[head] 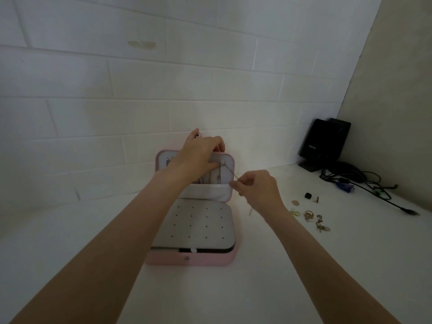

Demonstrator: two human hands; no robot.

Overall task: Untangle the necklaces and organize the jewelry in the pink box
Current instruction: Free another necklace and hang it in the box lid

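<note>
I am holding the pink box lid up with my left hand while my right hand is pinching a thin necklace, so it hangs straight inside.

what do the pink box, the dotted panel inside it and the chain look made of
Pink box: seemingly faux leather, smooth matte skin with a metal snap on the front.
Dotted panel: soft pale grey, velvet-like padding, no shine, rows of small holes.
Chain: thin metal, gold or rose toned, pulled taut from the lid to the right hand; too fine to tell more.
</note>
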